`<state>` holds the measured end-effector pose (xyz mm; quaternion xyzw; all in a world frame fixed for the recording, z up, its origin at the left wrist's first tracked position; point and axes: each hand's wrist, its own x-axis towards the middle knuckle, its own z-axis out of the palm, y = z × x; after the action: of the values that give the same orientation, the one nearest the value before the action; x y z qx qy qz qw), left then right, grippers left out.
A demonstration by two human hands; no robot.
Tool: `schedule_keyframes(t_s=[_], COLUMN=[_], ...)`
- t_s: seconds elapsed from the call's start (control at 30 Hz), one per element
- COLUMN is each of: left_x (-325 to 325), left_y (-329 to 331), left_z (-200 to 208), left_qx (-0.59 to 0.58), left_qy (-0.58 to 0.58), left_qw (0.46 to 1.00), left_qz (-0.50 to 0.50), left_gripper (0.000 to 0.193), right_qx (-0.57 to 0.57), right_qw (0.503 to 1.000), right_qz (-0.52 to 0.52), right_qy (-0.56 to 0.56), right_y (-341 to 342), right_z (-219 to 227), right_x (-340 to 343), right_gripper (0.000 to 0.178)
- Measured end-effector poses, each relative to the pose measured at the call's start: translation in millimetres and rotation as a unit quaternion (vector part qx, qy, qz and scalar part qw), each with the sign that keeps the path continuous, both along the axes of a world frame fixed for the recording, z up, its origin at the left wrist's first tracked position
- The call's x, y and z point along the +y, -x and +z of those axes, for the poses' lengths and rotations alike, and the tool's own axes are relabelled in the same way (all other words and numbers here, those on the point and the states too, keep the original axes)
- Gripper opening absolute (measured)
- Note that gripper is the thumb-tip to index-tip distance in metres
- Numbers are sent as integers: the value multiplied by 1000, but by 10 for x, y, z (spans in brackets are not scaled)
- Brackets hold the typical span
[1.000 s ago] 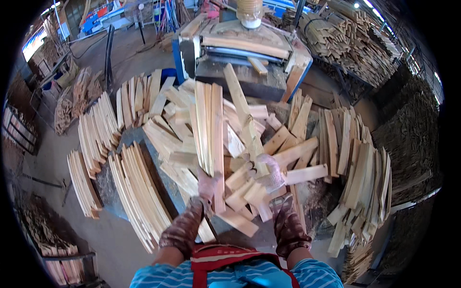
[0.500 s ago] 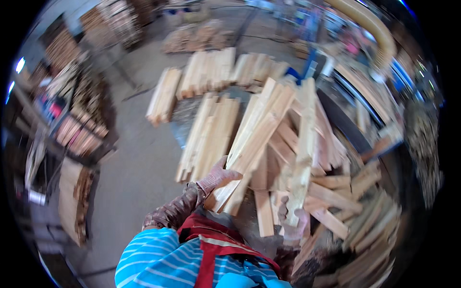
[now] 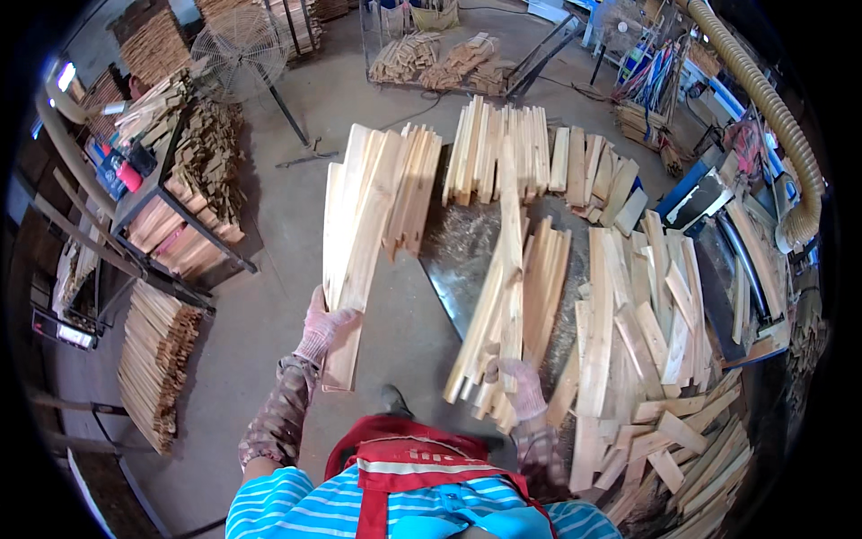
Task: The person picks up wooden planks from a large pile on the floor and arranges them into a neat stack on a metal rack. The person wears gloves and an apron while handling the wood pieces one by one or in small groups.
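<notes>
My left hand [image 3: 321,331], in a pale glove, is closed around the near end of a few long wooden boards [image 3: 361,225]. They tilt up and away from me, over the floor and partly in front of a board stack [image 3: 414,184]. My gloved right hand [image 3: 523,388] grips the near end of a single narrow board [image 3: 511,269]. That board points away from me, above a stack of boards [image 3: 548,283] on a dusty metal sheet [image 3: 453,260]. To the right of this hand lies a jumbled heap of loose boards [image 3: 594,337].
More board stacks [image 3: 476,153] stand at the sheet's far edge. A machine [image 3: 705,202] and ribbed hose [image 3: 763,85] are at right. On the left are a wire fan [image 3: 241,58], a loaded metal rack [image 3: 180,202] and a board pile [image 3: 160,359].
My left hand has carried its boards leftward, away from the heap. The board in my right hand has also shifted left, over the near stack. My view has turned left.
</notes>
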<state>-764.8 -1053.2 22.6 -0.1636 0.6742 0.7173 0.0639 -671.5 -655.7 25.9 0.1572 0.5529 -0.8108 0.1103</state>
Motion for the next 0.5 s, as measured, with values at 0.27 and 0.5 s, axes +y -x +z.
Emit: schedule_keyframes(t_s=[0.27, 0.5], left_x=[-765, -684], left_y=[1758, 3394], left_z=[-165, -1049], left_qx=[-51, -72], left_qy=[348, 424], left_qw=[935, 903], left_qz=[48, 4], left_gripper=[77, 81], right_qx=[0, 7], right_qw=[998, 976], right_qz=[44, 110], right_qy=[-41, -187], right_y=[2054, 3448], right_z=[-477, -1499], right_x=[-980, -1382], right_gripper=[79, 87])
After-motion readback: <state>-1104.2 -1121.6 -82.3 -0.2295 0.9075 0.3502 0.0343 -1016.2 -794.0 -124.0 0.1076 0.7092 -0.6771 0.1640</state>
